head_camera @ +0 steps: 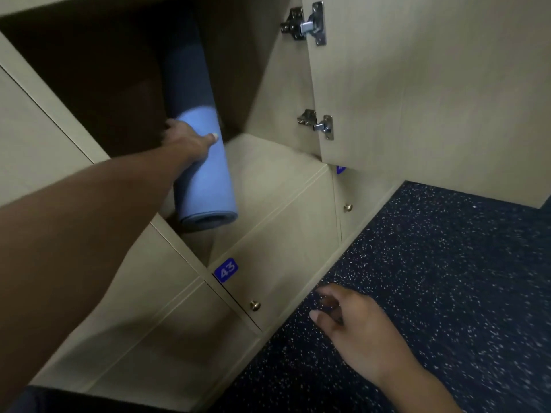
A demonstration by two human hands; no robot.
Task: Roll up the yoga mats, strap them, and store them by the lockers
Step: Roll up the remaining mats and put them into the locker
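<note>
Rolled blue yoga mat (pixel 205 174), tilted, far end inside open locker (pixel 89 84), near end protruding

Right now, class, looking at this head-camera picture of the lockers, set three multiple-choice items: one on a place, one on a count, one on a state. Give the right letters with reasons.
1. Where is the rolled blue yoga mat?
A. flat on the speckled floor
B. partly inside the open locker, one end sticking out
C. on top of the lockers

2. How many metal hinges show on the open locker door?
A. one
B. two
C. four

3. What is the right hand doing?
A. gripping the mat
B. turning a knob
C. hanging free above the floor, holding nothing

Answers:
1 B, since the mat's far end lies in the dark compartment while its near end overhangs the front edge, with the left hand curled round it.
2 B, one upper and one lower hinge.
3 C, its fingers are loose and touch nothing.
</note>
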